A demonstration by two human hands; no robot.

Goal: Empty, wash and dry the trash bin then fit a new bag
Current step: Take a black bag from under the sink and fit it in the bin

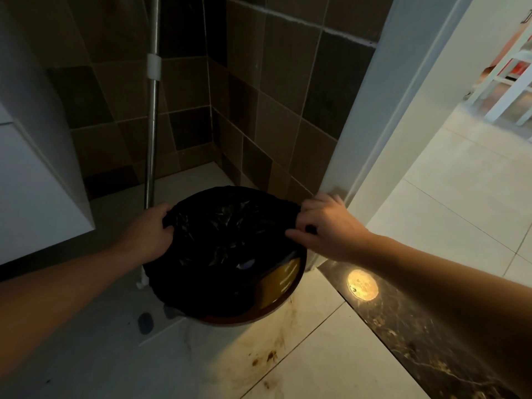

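Head view is showing the left hand (149, 231) and the right hand (325, 223) each pinching the black trash bag (224, 243) at opposite sides of its mouth. Thin film is risking a tear, or slipping off the near rim, if the pull is uneven. Glossy and crinkled, it is sagging into the round brown trash bin (285, 286), which is standing on the tiled floor (325, 355) by a doorway.

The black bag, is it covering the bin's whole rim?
No, the black bag leaves the bin rim and yellow inner wall bare at the near right.
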